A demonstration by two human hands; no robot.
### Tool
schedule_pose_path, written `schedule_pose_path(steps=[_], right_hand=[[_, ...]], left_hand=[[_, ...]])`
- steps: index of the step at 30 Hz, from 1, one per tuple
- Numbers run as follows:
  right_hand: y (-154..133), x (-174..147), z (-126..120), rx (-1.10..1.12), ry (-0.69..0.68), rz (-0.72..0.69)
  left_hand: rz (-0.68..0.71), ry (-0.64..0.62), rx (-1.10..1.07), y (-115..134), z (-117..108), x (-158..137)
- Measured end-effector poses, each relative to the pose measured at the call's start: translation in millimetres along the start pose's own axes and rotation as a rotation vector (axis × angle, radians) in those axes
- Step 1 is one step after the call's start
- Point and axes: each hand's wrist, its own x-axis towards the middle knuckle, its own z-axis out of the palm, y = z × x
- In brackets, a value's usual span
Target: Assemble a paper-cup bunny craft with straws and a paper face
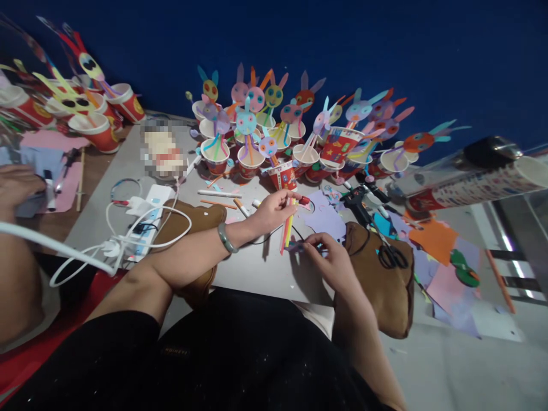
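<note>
My left hand [278, 210], a bangle on its wrist, is closed around narrow paper strips [287, 231] in pink, yellow and orange, which hang down above the grey table. At the strips' lower end, my right hand [327, 256] pinches with thumb and forefinger. A small dark purplish piece [295, 246] shows at those fingertips, too blurred to name. Just beyond my left hand stands a red paper cup [283, 177] with a paper rabbit face [268, 147] on a strip. Lilac paper [324, 217] lies beyond my right hand.
Several decorated cups with rabbit figures line the blue wall. A white power strip [153, 220] with looping cables sits left. On the right are black scissors [393, 255] on a brown cushion [379, 291], a glue gun [357, 201] and stacked cups [479, 185]. Another person's hand [17, 185] is far left.
</note>
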Motion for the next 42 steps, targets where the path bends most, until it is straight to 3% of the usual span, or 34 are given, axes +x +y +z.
schedule_pose_path(steps=[2, 3, 7, 9, 17, 24, 33, 36, 42], right_hand=[[-3, -6, -15, 0.154, -0.132, -0.033], [-4, -8, -20, 0.141, -0.113, -0.037], [0, -8, -20, -0.110, 0.351, 0.032], [1, -7, -15, -0.055, 0.408, 0.043], [4, 13, -8, 0.349, 0.179, 0.181], [-3, 36, -1, 0.319, 0.065, 0.152], [-9, 32, 9, 0.457, -0.173, 0.218], [-3, 34, 12, 0.403, -0.141, 0.159], [-15, 25, -2, -0.013, 0.140, -0.080]], left_hand=[[0.008, -0.001, 0.005, -1, 0, 0], [0.012, 0.002, 0.012, -1, -1, 0], [0.012, 0.005, 0.023, -1, -2, 0], [0.001, -0.002, 0.021, -1, -1, 1], [0.029, 0.022, 0.050, -1, -1, 1], [0.050, 0.024, 0.112, -2, -4, 1], [0.038, 0.020, 0.153, -9, -6, 6], [0.031, 0.017, 0.143, -11, -6, 7], [0.021, 0.019, 0.149, -17, -7, 8]])
